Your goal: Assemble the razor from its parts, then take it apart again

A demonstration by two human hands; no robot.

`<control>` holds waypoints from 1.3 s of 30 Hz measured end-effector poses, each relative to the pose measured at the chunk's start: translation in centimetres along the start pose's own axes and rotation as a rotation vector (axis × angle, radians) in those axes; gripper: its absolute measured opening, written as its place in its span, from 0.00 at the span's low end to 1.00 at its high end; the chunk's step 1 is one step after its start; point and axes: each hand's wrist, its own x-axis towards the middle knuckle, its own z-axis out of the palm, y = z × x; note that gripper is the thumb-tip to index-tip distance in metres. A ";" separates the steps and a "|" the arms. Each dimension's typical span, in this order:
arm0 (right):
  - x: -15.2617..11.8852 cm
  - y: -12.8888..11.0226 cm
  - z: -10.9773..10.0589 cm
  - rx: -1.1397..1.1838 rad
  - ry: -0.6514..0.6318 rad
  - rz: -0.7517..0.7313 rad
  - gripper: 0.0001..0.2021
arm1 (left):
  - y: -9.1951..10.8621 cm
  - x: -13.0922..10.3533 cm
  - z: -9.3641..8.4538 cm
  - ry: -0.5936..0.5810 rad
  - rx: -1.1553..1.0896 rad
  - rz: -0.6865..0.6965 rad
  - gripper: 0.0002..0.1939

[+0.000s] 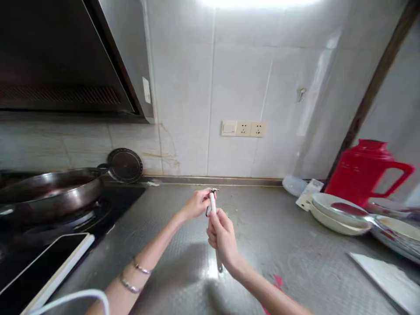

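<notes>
Over the counter point(269, 236): pale tool point(213, 204) is pointing head-first toward the wall point(183, 87)
Right hand point(223, 236): is gripping its shaft
Left hand point(197, 204): is touching its head; can't tell if pinching

On the left, a metal pan point(70, 195) sits on the black stove point(126, 201) below a dark range hood point(59, 52), with a round black disc point(125, 165) upright by the tiled wall point(183, 87) and a phone point(46, 267) and white cable point(78, 293) in front. A switch point(229, 127) and sockets point(243, 128) are set in the wall. To the right, a red jug point(361, 173) stands behind stacked bowls point(331, 222), with a pale flat slab point(389, 275) nearer.
</notes>
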 end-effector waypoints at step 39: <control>2.3 -0.5 0.1 0.111 0.018 -0.082 0.17 | 0.0 -0.1 -1.1 0.052 -0.093 0.046 0.03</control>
